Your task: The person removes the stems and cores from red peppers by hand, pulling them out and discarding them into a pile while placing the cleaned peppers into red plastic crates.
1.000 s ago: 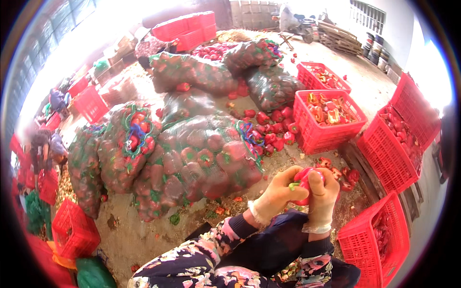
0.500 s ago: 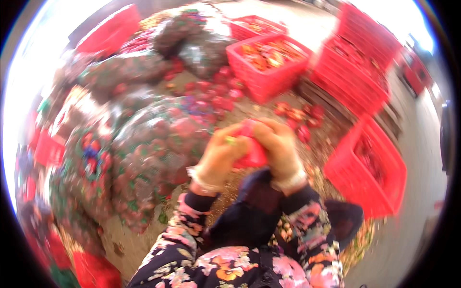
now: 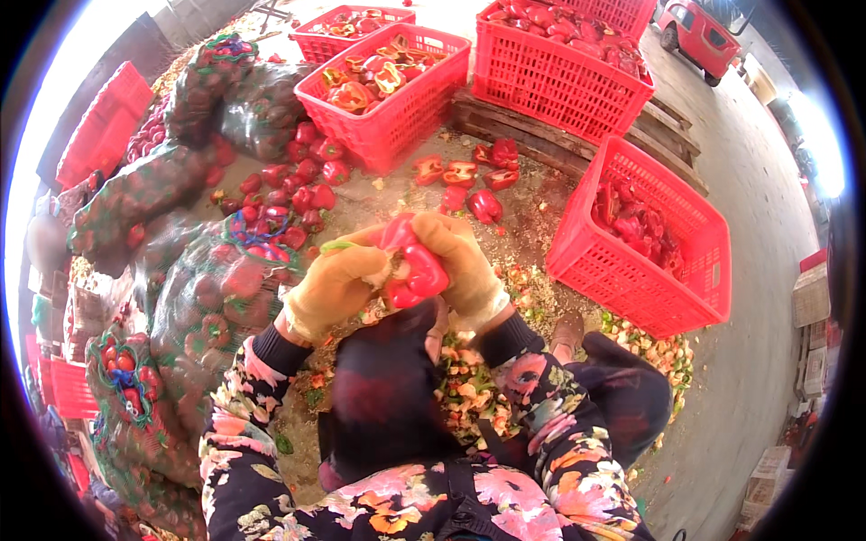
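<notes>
Above my lap, my right hand (image 3: pixel 462 268), in a yellowish work glove, is closed round a red bell pepper (image 3: pixel 420 273). The pepper is torn open on the side facing my left hand (image 3: pixel 338 287), gloved alike. Between the thumb and fingers of that hand a green stem (image 3: pixel 336 245) sticks out, with the pale, seedy core (image 3: pixel 388 269) beside the pepper's opening. Whether the core is fully apart from the pepper I cannot tell. Opened pepper halves (image 3: pixel 459 174) and whole red peppers (image 3: pixel 290 189) lie on the ground beyond my hands.
Red crates (image 3: pixel 388 135) of cut peppers stand ahead, one (image 3: pixel 559 86) on a wooden pallet (image 3: pixel 519 135). Another crate (image 3: pixel 645 288) tilts at my right. Net sacks (image 3: pixel 212 307) of peppers crowd the left. Core scraps (image 3: pixel 474 397) cover the ground round my legs.
My view has swung right, so the scene sits further left. The hands, earlier pressed together round the red pepper, are now slightly apart, with the stem and core showing at the left hand.
</notes>
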Demonstrator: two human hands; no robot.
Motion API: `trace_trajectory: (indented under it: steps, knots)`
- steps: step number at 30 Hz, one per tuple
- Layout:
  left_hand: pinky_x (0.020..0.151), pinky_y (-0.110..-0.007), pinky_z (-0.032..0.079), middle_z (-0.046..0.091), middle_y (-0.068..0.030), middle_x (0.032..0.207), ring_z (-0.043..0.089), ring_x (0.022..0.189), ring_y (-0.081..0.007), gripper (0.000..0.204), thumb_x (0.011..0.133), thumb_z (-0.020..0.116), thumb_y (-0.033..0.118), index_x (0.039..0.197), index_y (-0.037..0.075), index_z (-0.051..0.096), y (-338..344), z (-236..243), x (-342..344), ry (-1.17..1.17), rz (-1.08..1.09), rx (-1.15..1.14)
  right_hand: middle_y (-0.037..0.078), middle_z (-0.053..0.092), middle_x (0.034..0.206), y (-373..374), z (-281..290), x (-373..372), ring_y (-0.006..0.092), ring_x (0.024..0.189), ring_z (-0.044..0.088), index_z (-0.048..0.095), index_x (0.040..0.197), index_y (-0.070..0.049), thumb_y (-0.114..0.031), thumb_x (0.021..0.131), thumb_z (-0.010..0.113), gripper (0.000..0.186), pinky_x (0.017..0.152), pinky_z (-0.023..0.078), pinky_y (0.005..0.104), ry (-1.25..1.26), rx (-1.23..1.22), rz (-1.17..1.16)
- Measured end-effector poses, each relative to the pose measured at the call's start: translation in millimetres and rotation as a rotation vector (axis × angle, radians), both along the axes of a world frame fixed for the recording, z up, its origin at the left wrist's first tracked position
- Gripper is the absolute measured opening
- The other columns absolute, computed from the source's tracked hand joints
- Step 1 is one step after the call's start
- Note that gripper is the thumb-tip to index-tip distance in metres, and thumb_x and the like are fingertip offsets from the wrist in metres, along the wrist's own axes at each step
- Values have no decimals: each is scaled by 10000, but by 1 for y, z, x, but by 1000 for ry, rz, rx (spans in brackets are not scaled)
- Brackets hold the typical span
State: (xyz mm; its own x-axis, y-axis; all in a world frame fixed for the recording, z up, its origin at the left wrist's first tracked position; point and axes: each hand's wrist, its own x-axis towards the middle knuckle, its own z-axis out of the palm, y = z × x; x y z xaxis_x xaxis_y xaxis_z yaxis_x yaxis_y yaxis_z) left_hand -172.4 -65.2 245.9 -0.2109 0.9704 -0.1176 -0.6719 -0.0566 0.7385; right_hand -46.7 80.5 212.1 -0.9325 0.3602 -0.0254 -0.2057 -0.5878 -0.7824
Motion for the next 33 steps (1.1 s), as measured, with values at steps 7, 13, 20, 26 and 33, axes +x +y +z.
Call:
trace_trajectory:
  steps: [7,13,20,26,33]
  knots:
    - [772,-328,516,658,-118,962,646,836,-197,566,935,586,143,1458,-44,473,95,-35,-17,368,-206,60,28,670,813,104,-63,16,111,710,645,696,958,-35,-347,1021,631,325,624,521,268,-268,-22,-387]
    - [795,-273,486,629,-52,1021,592,860,-112,655,905,773,416,1359,-6,563,154,-130,-56,925,-355,8,56,672,847,133,-124,24,152,702,646,677,946,-39,-428,1013,617,399,562,525,331,-15,-49,-488]
    - [895,-291,519,697,-65,1090,653,975,-137,422,979,722,227,1317,-2,616,170,-208,-29,226,-491,-269,26,653,821,145,-192,16,117,725,600,706,998,-39,-507,964,683,470,645,490,297,-581,321,-468]
    - [868,-342,568,763,-111,1056,718,951,-238,220,966,695,205,1103,42,753,188,-298,-85,1126,-428,30,47,667,845,183,-99,20,164,754,620,712,987,-50,-352,871,838,348,697,505,324,-751,1197,-929]
    - [876,-504,542,665,-222,1113,663,1032,-407,731,759,843,364,1363,78,547,318,-357,-112,1780,155,-793,79,693,1033,257,6,89,192,920,660,686,1140,4,-184,900,804,327,860,536,346,-1043,1717,-1555]
